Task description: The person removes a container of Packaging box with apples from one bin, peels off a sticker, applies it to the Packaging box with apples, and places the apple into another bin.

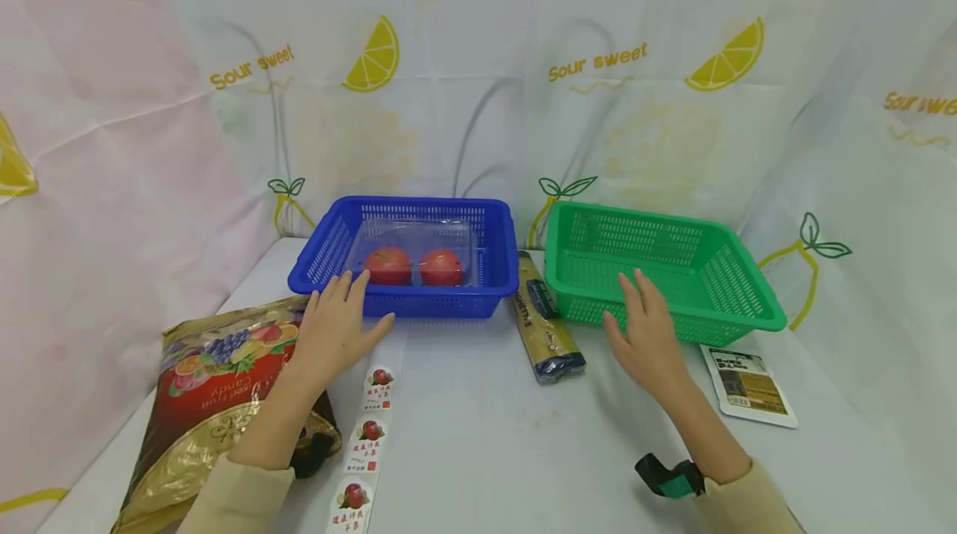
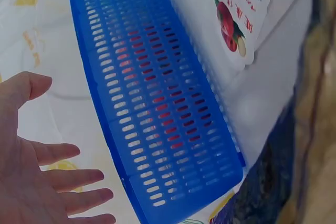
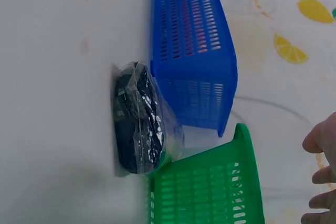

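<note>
In the head view my left hand [image 1: 338, 326] hovers at the near left rim of a blue plastic basket [image 1: 434, 303], fingers spread and holding nothing. Inside that basket lies a clear plastic clamshell box [image 1: 449, 228] with two red apples [image 1: 388, 266]. My right hand [image 1: 645, 335] is raised in front of a green plastic basket [image 1: 635, 268], its fingers extended and nothing in them. Between the baskets lies a spaghetti packet [image 1: 546, 322]. The left wrist view shows the left hand [image 2: 58, 166] apart from the blue basket's side; in the right wrist view only fingertips show at the edge.
A large mixed fruit candy bag [image 1: 217, 393] lies under the left forearm. A strip of apple stickers [image 1: 364, 451] runs along the table [image 1: 478, 443] toward the front edge. To the right, a flat white-edged packet [image 1: 750, 384] lies beside the green basket. A printed curtain [image 1: 463, 135] hangs behind.
</note>
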`<state>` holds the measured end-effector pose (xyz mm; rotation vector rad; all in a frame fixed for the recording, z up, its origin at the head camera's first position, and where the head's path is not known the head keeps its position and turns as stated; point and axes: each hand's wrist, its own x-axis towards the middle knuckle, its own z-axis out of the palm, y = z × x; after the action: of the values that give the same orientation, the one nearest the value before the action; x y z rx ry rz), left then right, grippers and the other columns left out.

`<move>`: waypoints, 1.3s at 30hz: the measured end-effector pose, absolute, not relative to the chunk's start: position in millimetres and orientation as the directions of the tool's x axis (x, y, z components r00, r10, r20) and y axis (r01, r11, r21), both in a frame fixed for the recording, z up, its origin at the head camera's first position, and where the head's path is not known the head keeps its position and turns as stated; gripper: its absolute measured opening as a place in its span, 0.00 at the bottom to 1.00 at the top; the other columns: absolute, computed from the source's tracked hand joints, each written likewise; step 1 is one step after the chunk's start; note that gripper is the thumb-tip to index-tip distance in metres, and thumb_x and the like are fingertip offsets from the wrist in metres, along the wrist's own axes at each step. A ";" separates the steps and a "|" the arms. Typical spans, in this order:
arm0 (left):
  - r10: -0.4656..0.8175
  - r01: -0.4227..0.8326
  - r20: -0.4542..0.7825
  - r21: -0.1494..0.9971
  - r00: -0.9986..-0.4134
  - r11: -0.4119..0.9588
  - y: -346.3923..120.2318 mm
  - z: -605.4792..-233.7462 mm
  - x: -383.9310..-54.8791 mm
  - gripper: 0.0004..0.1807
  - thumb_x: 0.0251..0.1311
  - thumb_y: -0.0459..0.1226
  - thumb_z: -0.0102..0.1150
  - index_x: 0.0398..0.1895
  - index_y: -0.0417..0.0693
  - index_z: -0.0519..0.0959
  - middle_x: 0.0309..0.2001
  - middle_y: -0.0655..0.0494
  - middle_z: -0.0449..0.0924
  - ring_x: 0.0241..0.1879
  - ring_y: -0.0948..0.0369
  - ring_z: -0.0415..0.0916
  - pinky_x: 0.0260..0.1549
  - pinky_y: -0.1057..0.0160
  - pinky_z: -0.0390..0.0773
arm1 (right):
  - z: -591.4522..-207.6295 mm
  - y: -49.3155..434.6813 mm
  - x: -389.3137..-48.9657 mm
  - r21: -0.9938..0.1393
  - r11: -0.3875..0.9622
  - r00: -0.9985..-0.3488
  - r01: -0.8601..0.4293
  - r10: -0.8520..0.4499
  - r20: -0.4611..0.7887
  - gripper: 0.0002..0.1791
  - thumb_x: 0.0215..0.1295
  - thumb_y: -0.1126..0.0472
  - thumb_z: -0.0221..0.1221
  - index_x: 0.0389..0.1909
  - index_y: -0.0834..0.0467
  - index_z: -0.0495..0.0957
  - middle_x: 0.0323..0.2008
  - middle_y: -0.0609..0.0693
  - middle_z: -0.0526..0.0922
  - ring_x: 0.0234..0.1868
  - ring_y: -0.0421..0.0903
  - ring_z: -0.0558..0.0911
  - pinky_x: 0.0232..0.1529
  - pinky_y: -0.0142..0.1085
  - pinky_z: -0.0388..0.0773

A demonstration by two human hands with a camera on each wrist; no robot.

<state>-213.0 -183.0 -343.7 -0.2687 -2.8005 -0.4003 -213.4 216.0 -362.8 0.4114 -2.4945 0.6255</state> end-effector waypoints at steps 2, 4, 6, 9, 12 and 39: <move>0.132 0.216 0.317 0.248 -0.939 0.944 -185.9 -342.1 -213.5 0.41 0.57 0.52 0.54 0.66 0.34 0.57 0.62 0.30 0.57 0.62 0.36 0.51 0.57 0.36 0.49 | -359.8 211.7 -215.9 -0.359 0.837 -0.817 -0.412 -0.165 0.553 0.31 0.65 0.60 0.51 0.65 0.69 0.55 0.65 0.69 0.52 0.64 0.66 0.53 0.57 0.61 0.53; 0.123 0.207 0.315 0.251 -0.941 0.946 -189.1 -341.0 -214.3 0.41 0.57 0.52 0.54 0.65 0.34 0.57 0.61 0.30 0.58 0.62 0.36 0.52 0.57 0.37 0.51 | -357.0 207.6 -218.6 -0.374 0.828 -0.823 -0.418 -0.171 0.541 0.31 0.66 0.59 0.50 0.66 0.68 0.54 0.65 0.68 0.52 0.64 0.65 0.53 0.58 0.60 0.53; 0.113 0.199 0.310 0.259 -0.944 0.945 -192.4 -340.5 -215.4 0.40 0.57 0.52 0.54 0.65 0.34 0.57 0.61 0.31 0.59 0.62 0.37 0.53 0.57 0.37 0.52 | -354.6 203.6 -221.2 -0.386 0.822 -0.832 -0.418 -0.176 0.526 0.31 0.66 0.59 0.49 0.66 0.67 0.54 0.66 0.68 0.52 0.65 0.65 0.53 0.59 0.60 0.53; 0.100 0.185 0.303 0.269 -0.948 0.945 -197.4 -340.2 -216.6 0.40 0.58 0.51 0.53 0.65 0.33 0.57 0.60 0.31 0.59 0.61 0.37 0.53 0.57 0.37 0.54 | -351.4 197.8 -224.4 -0.399 0.817 -0.845 -0.416 -0.185 0.502 0.31 0.67 0.58 0.49 0.66 0.67 0.53 0.66 0.67 0.52 0.65 0.64 0.53 0.59 0.59 0.54; 0.079 0.166 0.300 0.275 -0.951 0.947 -202.1 -339.8 -218.2 0.39 0.58 0.50 0.54 0.64 0.32 0.57 0.60 0.30 0.60 0.60 0.37 0.55 0.55 0.37 0.56 | -348.3 192.2 -227.2 -0.416 0.813 -0.861 -0.407 -0.190 0.472 0.31 0.68 0.57 0.48 0.67 0.66 0.53 0.66 0.66 0.52 0.65 0.63 0.53 0.59 0.58 0.54; -0.089 -0.051 0.076 0.403 -0.993 0.914 -232.6 -322.0 -230.7 0.40 0.63 0.49 0.45 0.65 0.25 0.49 0.59 0.22 0.53 0.57 0.30 0.54 0.49 0.33 0.60 | -339.8 139.4 -276.8 -0.600 0.685 -0.909 -0.413 -0.267 0.320 0.29 0.69 0.57 0.45 0.66 0.66 0.54 0.64 0.64 0.59 0.64 0.60 0.60 0.59 0.54 0.59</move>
<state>-230.7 -232.6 -322.0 0.1093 -2.9818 -0.6244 -276.8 139.4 -339.8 0.5499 -2.6897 1.0325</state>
